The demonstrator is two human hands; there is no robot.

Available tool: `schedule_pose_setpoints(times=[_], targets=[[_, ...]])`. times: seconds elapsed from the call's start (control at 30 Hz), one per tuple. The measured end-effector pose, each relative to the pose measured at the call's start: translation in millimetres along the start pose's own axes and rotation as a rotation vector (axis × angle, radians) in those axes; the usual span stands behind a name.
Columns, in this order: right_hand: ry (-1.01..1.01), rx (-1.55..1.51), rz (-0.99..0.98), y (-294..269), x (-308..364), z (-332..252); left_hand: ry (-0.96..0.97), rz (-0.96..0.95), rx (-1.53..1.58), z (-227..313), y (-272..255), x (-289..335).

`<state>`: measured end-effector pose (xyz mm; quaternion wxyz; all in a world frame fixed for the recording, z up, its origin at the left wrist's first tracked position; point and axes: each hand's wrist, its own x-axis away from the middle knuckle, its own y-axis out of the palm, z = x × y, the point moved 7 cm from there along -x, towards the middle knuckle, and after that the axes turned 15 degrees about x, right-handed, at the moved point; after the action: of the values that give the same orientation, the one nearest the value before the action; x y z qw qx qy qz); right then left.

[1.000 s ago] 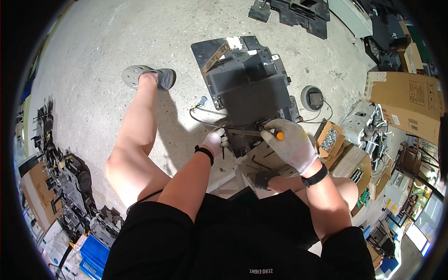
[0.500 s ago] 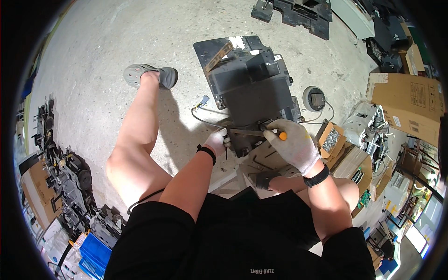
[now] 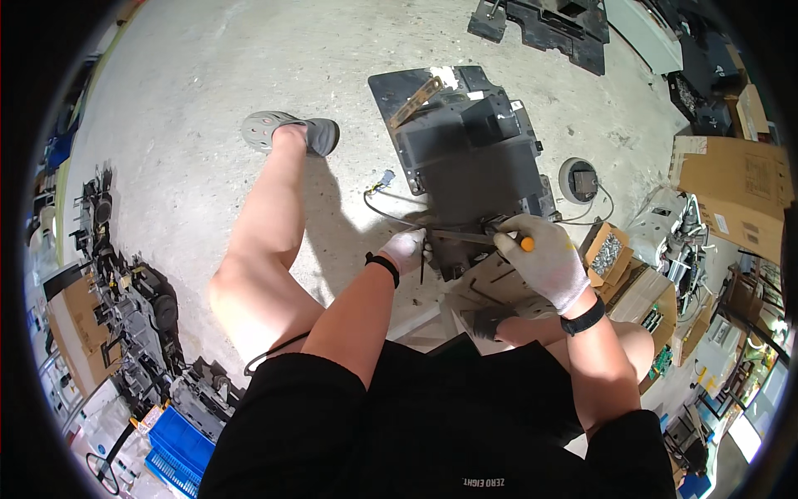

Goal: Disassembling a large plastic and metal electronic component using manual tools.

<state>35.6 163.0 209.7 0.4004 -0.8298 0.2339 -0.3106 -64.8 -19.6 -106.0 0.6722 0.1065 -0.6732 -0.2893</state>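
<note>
While one black, slab-like machine part (image 3: 478, 179) lies on the concrete floor (image 3: 183, 83) in front of you, your two gloved hands work at its near edge. Your right hand (image 3: 544, 254) is closed around one orange-ended tool (image 3: 527, 244). Your left hand (image 3: 407, 248) has its fingers curled in narrow beside one thin dark rod (image 3: 422, 270), but I cannot tell what they grip. One flat metal strip (image 3: 465, 237) spans the space between both hands. One brown bar (image 3: 417, 101) lies slanted across the part's far end. Left of the part, one cable (image 3: 384, 215) leads to one blue-grey connector (image 3: 384, 179); on your right sit one round unit (image 3: 578, 180) and one open carton of small metal pieces (image 3: 609, 254). One more black part (image 3: 544, 29) lies farther off.
</note>
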Motion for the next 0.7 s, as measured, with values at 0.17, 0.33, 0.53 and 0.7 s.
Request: schedule_pose_setpoints(times=[0.17,0.33,0.53,0.7], targets=[[-0.002,-0.012,0.002,0.0,0.6,1.6,-0.071,0.055,0.047,2.1,-1.9,6.4],[-0.001,-0.002,-0.009,0.6,-0.2,1.2,-0.066,0.05,-0.158,2.9,2.9,-0.9],[-0.009,0.001,-0.003,1.0,0.7,0.6,0.092,-0.017,-0.081,9.5,8.3,8.2],[0.021,0.001,-0.006,2.4,3.0,9.4,0.289,0.085,-0.402,25.3,23.8,15.2]])
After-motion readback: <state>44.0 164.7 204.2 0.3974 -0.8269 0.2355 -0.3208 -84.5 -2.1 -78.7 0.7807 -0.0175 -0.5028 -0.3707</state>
